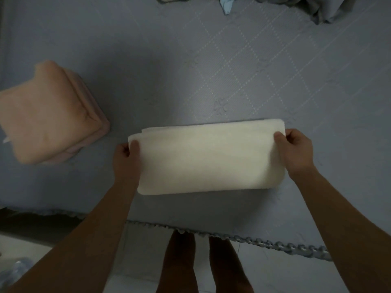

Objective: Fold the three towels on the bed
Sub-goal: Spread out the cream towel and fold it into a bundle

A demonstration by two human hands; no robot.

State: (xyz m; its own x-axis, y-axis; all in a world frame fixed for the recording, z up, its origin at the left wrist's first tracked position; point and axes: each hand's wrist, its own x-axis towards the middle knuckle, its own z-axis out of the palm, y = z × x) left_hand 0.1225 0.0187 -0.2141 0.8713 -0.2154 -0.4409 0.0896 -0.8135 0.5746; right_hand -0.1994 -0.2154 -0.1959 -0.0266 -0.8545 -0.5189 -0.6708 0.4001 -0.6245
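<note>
Down at the near edge, the person's bare legs (182, 263) stood on the pale floor, right up against the scalloped trim (275, 243) of the bed (190, 60). Both forearms reached out over the blue-grey quilted cover.

And there was the action: a cream towel (209, 159) lay flat on the cover close to the near edge, already folded into a long band running side to side, layered edges showing at its far left corner. The left hand (127, 157) pinched the towel's left end, thumb on top, fingers curled underneath. The right hand (296, 149) did the same at the right end, thumb pressed on the upper surface, knuckles bent round the edge. Both hands were clamped on that same towel, one at each short end.

Off to the left, well apart from the cream one, a pink towel (48, 117) sat folded into a thick square bundle, its stacked layers visible along the right side, blurred at the frame's edge.

Farther back, at the top of the view, crumpled blue-grey fabric (330, 9) lay bunched on the bed, with a scrap of lighter blue cloth (227, 6) beside it; what these were could not be told.
</note>
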